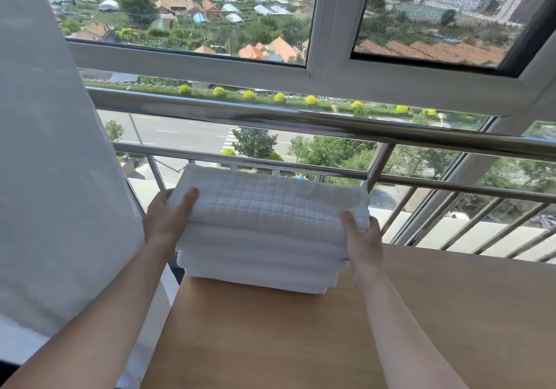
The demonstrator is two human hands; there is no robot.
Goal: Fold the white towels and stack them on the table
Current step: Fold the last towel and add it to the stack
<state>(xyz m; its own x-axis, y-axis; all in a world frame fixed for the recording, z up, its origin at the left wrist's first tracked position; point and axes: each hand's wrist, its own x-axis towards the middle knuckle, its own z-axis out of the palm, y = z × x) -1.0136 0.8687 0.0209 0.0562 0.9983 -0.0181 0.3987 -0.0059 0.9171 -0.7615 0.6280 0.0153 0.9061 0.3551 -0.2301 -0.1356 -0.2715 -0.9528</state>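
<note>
Setting the top towel [270, 202] on the stack [258, 268] at the table's [421, 313] far left corner, our left hand [164, 220] and right hand [362, 235] each clasp an end, thumb on top. Its long side runs along the table's far edge. Next, we judge, comes squaring it, then letting go.
</note>
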